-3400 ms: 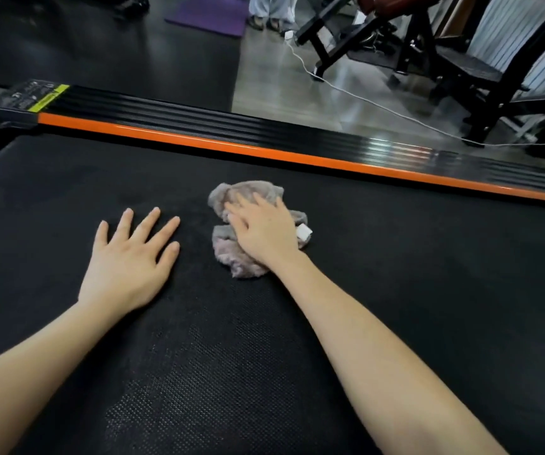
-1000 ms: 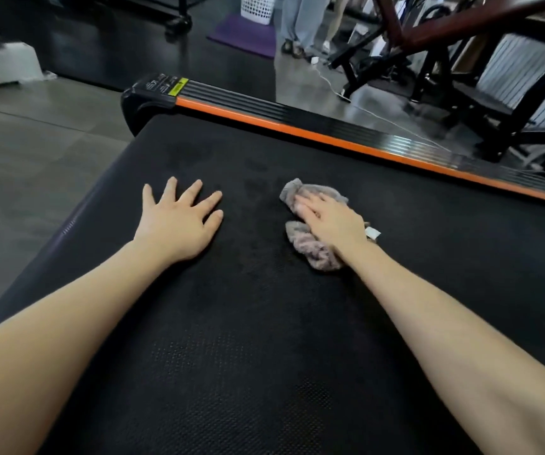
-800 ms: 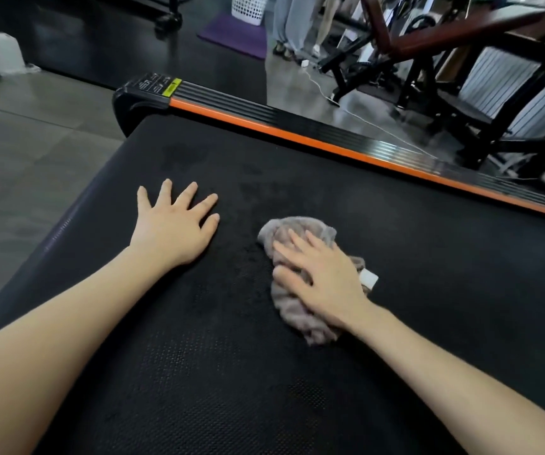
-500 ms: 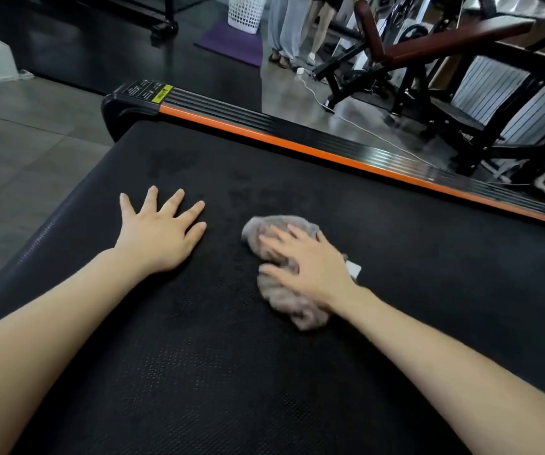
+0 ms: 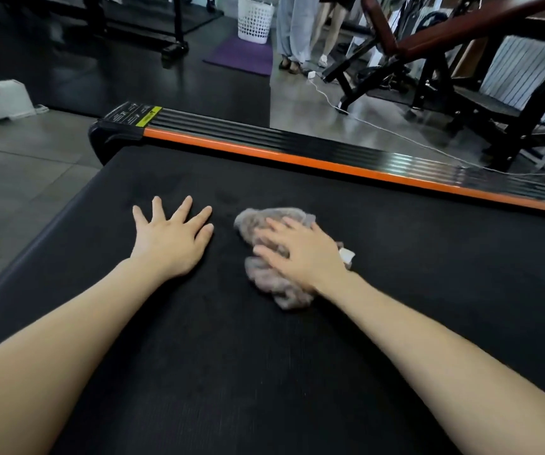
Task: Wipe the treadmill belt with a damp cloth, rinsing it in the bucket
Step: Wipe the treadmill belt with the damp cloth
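The black treadmill belt (image 5: 264,372) fills the lower view. A crumpled grey cloth (image 5: 274,284) with a white tag lies on it right of centre. My right hand (image 5: 300,254) presses flat on the cloth, fingers straight and spread, blurred by motion. My left hand (image 5: 172,239) rests flat on the belt left of the cloth, fingers spread, holding nothing. No bucket is in view.
An orange and black side rail (image 5: 330,159) bounds the belt's far edge. The belt's left end drops to grey floor (image 5: 18,192). Beyond stand a weight bench (image 5: 445,60), a white cable (image 5: 395,136), a white basket (image 5: 255,19), a purple mat (image 5: 241,55) and a person's legs (image 5: 292,31).
My right hand slid the cloth toward me and a little left, then back away slightly over the last second. My left hand stayed planted on the belt.
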The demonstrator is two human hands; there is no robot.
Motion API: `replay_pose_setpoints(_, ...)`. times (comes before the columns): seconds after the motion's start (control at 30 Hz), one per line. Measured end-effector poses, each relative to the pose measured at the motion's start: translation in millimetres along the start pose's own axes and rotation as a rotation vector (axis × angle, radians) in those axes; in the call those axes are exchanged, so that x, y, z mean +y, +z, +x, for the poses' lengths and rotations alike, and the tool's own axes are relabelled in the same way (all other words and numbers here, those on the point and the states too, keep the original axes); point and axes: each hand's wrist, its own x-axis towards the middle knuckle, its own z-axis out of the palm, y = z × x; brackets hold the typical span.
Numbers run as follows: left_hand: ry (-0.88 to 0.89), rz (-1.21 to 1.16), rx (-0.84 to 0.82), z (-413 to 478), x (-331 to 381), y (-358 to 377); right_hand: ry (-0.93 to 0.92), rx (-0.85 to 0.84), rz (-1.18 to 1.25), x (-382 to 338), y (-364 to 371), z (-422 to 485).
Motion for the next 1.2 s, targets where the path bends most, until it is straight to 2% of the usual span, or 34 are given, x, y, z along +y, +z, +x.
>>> replay_pose_setpoints(0.1, -0.004, -0.027, 0.032, 6, -1, 9, 0.205, 0.05, 0.059, 29, 8, 70)
replay_pose_setpoints(0.3, 0.015, -0.033, 0.042, 5, -7, 10, 0.227, 0.01, 0.01, 74, 9, 111)
replay_pose_setpoints(0.4, 0.0, -0.023, 0.055, 4, -3, 11, 0.463, 0.066, -0.006, 115, 1, 99)
replay_pose_setpoints(0.47, -0.01, -0.011, 0.061, 6, 0, 12, 0.626, 0.086, -0.06, 119, 2, 102)
replay_pose_setpoints(0.5, -0.012, -0.012, 0.064, 6, 1, 12, 0.65, 0.098, -0.079, 111, 4, 108)
replay_pose_setpoints(0.57, -0.013, -0.022, 0.069, 6, 2, 14, 0.558, 0.148, -0.025, 79, 11, 126)
replay_pose_setpoints(0.63, -0.012, -0.031, 0.06, 7, 0, 13, 0.317, 0.167, 0.002, 43, 17, 138)
replay_pose_setpoints(0.73, 0.005, -0.059, 0.002, 9, -3, 6, 0.138, 0.089, -0.004, 7, 13, 121)
replay_pose_setpoints(0.8, 0.004, -0.203, -0.004, 9, -6, -1, 0.082, 0.063, -0.012, -2, 11, 88)
replay_pose_setpoints(0.87, -0.012, -0.467, 0.041, 5, -10, -8, 0.045, 0.043, -0.052, -19, 7, 41)
replay_pose_setpoints(0.93, -0.017, -0.652, 0.105, -5, -16, -14, -0.069, 0.086, -0.026, -49, 3, -15)
replay_pose_setpoints(0.97, -0.014, -0.64, 0.108, -12, -20, -17, -0.15, 0.101, 0.036, -65, 1, -47)
replay_pose_setpoints(1.07, 0.005, -0.381, 0.038, -37, -40, -16, -0.412, 0.022, 0.157, -91, 7, -130)
replay_pose_setpoints(1.17, -0.001, -0.219, 0.001, -60, -73, -12, -0.594, -0.015, 0.101, -70, 1, -115)
replay_pose_setpoints(1.2, -0.021, -0.188, -0.001, -69, -87, -12, -0.553, 0.008, 0.067, -66, -2, -90)
